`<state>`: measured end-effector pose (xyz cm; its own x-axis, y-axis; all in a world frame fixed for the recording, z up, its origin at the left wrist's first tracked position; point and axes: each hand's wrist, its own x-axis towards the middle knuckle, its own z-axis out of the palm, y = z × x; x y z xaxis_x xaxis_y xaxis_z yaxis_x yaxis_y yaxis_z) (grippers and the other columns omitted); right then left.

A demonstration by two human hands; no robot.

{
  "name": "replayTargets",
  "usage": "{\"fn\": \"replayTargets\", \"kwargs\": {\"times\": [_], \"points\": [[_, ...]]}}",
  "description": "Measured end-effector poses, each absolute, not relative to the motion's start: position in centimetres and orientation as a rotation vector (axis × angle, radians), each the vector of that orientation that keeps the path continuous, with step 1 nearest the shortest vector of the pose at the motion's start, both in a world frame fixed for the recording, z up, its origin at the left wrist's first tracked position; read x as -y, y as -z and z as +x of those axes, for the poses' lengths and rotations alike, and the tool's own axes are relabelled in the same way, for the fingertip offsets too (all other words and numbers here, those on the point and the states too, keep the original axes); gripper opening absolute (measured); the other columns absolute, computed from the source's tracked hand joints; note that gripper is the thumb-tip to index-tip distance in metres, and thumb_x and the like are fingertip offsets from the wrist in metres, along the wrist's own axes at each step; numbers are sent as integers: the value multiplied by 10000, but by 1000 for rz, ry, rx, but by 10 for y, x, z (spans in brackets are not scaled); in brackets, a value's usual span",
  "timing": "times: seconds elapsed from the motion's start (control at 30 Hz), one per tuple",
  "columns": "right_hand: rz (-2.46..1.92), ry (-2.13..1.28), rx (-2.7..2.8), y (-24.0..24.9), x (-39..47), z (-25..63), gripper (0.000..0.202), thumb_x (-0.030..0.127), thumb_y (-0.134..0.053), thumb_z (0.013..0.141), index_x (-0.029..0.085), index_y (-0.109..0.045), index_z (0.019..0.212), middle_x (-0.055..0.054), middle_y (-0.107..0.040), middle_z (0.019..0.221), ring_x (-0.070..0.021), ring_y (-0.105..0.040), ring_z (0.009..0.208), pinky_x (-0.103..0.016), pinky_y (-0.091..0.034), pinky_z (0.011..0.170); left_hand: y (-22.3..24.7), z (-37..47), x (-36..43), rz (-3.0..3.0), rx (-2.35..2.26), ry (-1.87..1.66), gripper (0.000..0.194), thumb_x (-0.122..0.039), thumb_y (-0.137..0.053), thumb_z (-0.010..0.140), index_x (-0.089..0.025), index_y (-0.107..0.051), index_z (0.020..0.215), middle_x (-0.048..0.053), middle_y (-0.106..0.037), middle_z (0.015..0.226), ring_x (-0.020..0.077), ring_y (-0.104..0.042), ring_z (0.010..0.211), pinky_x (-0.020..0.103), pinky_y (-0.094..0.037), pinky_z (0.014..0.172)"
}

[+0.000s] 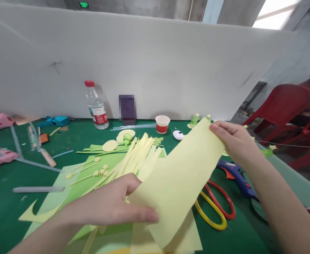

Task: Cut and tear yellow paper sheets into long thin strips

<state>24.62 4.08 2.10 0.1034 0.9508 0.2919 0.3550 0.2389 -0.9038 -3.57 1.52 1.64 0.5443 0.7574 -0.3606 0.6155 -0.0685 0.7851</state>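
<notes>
A sheet of pale yellow paper [183,176] is held up at a slant between my two hands. My left hand [120,201] pinches its lower left edge, thumb on top. At the upper right corner, my right hand [230,137] grips it between thumb and fingers. Beneath lie more paper sheets [168,236] and a pile of cut yellow paper strips [136,153]. Thin strips with small paper stars [99,173] on their ends rest to the left. The red and yellow handles of scissors [221,211] show right of the sheet; their blades are hidden.
A blue glue gun [237,176] lies at the right, under my forearm. Along the white partition [144,63] stand a water bottle [96,109] and a paper cup [162,124]. Pink glue guns [1,157] and a glue stick [38,189] are on the left of the green table [1,201].
</notes>
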Motion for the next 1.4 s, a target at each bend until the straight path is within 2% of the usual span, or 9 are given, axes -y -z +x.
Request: {"fn": "replayTargets", "kwargs": {"times": [0.1,0.23,0.37,0.5,0.67,0.9,1.03,1.23,1.4], "points": [[-1270,-724,1279,-27,-36,252,286,466,-624,701,196,-551,639,23,-499,530,-101,-449,443,-215,-338,408,-27,-50,-33,1758,-800,24,154,-403,-653,693,-285,-732,752,7,-710,815,195,-638,800,264,-486,757],[-1243,-604,1169,-38,-17,234,227,406,-549,790,227,-544,653,13,-521,571,-121,-471,474,-238,-388,446,-43,-53,-41,1730,-260,306,269,-351,-634,736,-290,-688,992,67,-712,933,221,-651,850,264,-499,780],[-1341,-469,1260,-42,7,201,294,401,-488,842,232,-494,602,20,-437,525,-104,-361,415,-226,-299,373,-45,-39,-8,2006,-598,-279,224,-423,-526,807,-335,-715,888,26,-726,762,199,-656,738,280,-526,740],[-1244,-551,1427,-33,25,172,351,437,-449,852,227,-423,571,33,-382,449,-100,-327,361,-219,-241,308,-28,-30,22,2426,-1061,-909,295,-382,-515,823,-386,-581,1111,-32,-621,1140,237,-530,1086,358,-390,975],[-1063,-968,1548,-19,35,157,319,449,-405,872,212,-469,667,34,-423,512,-82,-345,396,-184,-263,328,-8,-26,20,2588,-890,-962,710,-401,-586,779,-392,-183,1363,-56,-323,1416,263,-316,1275,400,-221,1078],[-893,-972,1632,-18,36,160,121,245,-599,784,252,-480,807,31,-516,711,-113,-491,658,-189,-427,606,-12,-22,19,2360,-1053,-701,410,-339,-454,849,-379,-431,1257,-59,-543,1253,234,-488,1140,323,-358,994],[-935,-666,1687,-24,30,163,416,144,-681,671,278,-495,1018,-9,-514,958,-151,-477,850,-240,-416,757,-21,-19,19,2193,-1064,-594,320,-346,-419,843,-337,-583,1117,-23,-657,1069,228,-589,964,256,-469,819],[-998,-998,1811,-32,23,166,95,128,-614,724,197,-570,675,32,-580,604,-111,-539,588,-237,-423,627,-33,-13,17,2035,-949,-364,270,-367,-430,836,-276,-682,803,-24,-670,704,176,-608,710,202,-470,637],[-1130,-1084,1886,-32,21,167,60,147,-674,670,187,-635,647,25,-627,657,-110,-551,611,-227,-410,598,-24,-11,20,1938,-960,-292,321,-433,-426,830,-246,-682,777,-25,-664,709,168,-596,700,207,-456,653]]}}
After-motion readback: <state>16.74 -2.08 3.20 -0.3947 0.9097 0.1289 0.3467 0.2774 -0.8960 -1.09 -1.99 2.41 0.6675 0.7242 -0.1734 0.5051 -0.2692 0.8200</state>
